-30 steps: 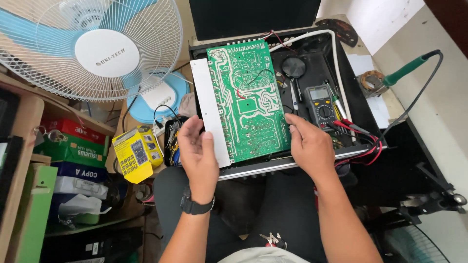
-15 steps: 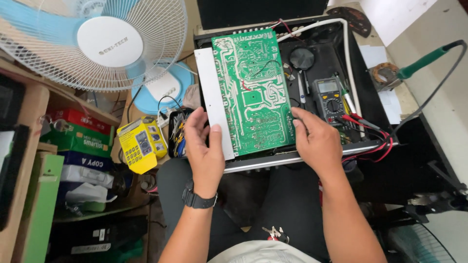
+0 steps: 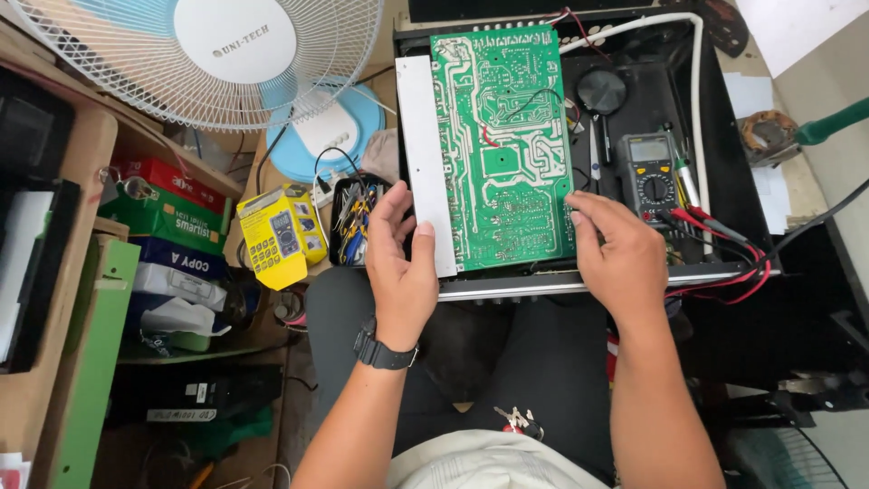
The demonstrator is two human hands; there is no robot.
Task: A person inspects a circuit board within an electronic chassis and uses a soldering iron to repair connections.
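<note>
A green circuit board (image 3: 502,149), solder side up, is lying across an open black chassis (image 3: 724,172) resting on the person's lap. The left hand (image 3: 398,263) is gripping the pale metal strip (image 3: 424,163) along the board's left edge, thumb on top; the right hand (image 3: 625,258) is lying loose, fingertips touching the lower right edge. The board is probably light, stiff and fragile, best held by its edges or the strip. Its component side is hidden, and red leads (image 3: 724,272) from the multimeter (image 3: 647,177) are running out of sight.

Green circuit board (image 3: 507,145), white traces
</note>
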